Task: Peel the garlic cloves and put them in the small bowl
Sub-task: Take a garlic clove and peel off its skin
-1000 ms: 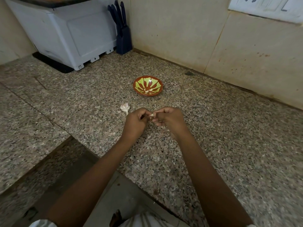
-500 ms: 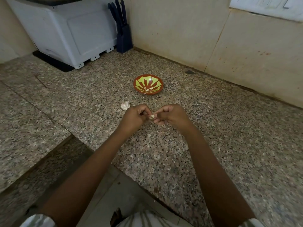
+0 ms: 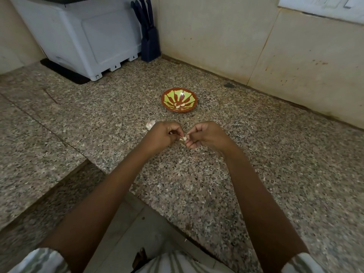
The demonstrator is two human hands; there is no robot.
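Observation:
A small pale garlic clove [image 3: 183,138] sits between the fingertips of both hands above the granite counter. My left hand [image 3: 164,134] pinches it from the left, and my right hand [image 3: 206,135] pinches it from the right with curled fingers. Beyond the hands stands the small bowl [image 3: 194,99], red-brown with a green pattern, holding a few peeled cloves [image 3: 180,105]. The rest of the garlic bulb [image 3: 150,124] lies on the counter just left of my left hand, partly hidden by it.
A white appliance [image 3: 82,36] stands at the back left with a dark knife block [image 3: 149,44] beside it in the corner. Tiled walls [image 3: 256,46] close off the back and right. The counter edge [image 3: 137,196] runs diagonally below my forearms.
The hands have drawn slightly apart, so the clove between the fingertips shows more clearly. The left hand now covers part of the garlic bulb.

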